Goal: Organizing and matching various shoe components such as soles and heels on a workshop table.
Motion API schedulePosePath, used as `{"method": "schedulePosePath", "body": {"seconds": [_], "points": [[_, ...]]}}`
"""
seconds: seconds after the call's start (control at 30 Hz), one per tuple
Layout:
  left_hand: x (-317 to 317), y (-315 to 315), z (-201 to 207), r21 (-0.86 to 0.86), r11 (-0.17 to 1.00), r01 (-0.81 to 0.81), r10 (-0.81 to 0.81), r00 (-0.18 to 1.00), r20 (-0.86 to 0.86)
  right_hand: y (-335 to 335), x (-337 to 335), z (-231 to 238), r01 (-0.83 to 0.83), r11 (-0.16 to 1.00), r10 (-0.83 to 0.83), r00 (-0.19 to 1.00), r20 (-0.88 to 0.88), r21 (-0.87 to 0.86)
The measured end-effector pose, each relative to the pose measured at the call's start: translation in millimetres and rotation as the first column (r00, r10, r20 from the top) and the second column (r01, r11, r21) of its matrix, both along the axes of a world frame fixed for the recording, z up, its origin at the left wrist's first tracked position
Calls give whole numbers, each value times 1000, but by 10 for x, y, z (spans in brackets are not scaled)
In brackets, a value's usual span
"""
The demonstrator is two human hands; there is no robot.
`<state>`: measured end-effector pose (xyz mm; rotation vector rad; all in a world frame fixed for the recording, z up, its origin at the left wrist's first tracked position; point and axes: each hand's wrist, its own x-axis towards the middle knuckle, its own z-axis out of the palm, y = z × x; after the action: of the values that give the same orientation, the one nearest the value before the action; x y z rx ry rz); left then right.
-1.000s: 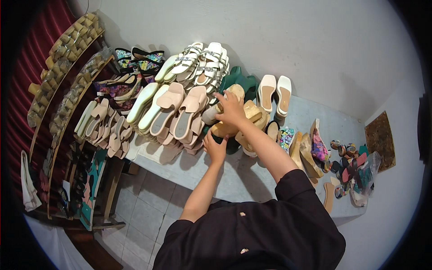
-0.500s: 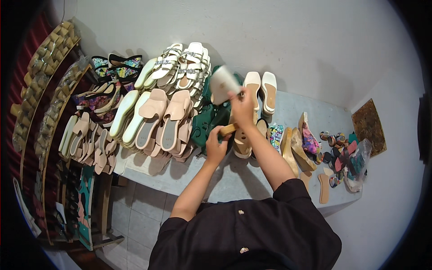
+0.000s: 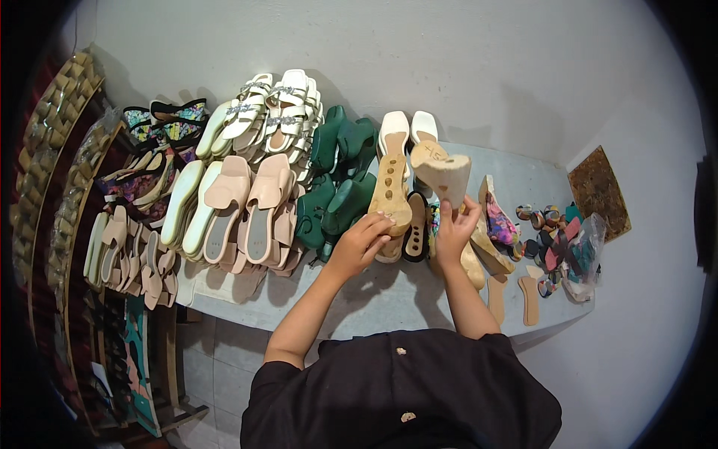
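Observation:
My left hand point(image 3: 360, 248) is closed on the heel end of a tan wooden wedge sole point(image 3: 390, 178), whose underside shows a row of round holes. It lies in front of a pair of white sandals point(image 3: 395, 127). My right hand point(image 3: 458, 230) grips a second pale wedge sole point(image 3: 447, 178) by its heel, tilted up with a dark mark on its flat end. Between the hands, a dark-edged sole with holes point(image 3: 416, 236) stands on the table. Left of them sit several green wedge shoes point(image 3: 350, 200).
Pink slides point(image 3: 226, 194) and white strappy sandals point(image 3: 288, 112) crowd the left of the table point(image 3: 419, 303). To the right lie tan wedges point(image 3: 490, 251), flat insoles point(image 3: 529, 301) and a plastic bag of scraps point(image 3: 591, 254). A rack of wooden heels point(image 3: 56, 135) stands far left.
My right hand has come down and right, turning its wedge sole. My left hand's wedge sole now shows its holed underside. The whole view has shifted slightly.

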<state>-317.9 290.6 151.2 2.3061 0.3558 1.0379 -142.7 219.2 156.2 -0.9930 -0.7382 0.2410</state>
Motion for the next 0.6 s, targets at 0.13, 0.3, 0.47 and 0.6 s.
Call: {"method": "schedulePosePath", "body": {"seconds": [0.13,0.3,0.47,0.6], "points": [[89,-77,-17,-52,998,-28,33,995,98,-19,-128,-194,0,1000,0,1000,9,12],[190,-138,-251,-73,987,-140,156,929,335,136,-295,-290,-125,992,125,991,55,7],[169,-85,-313,-49,984,-171,178,929,323,109,-396,-130,128,867,-19,974,226,-481],[144,-93,-387,-176,970,-168,219,918,330,99,-539,82,157,815,39,946,323,-558]]}}
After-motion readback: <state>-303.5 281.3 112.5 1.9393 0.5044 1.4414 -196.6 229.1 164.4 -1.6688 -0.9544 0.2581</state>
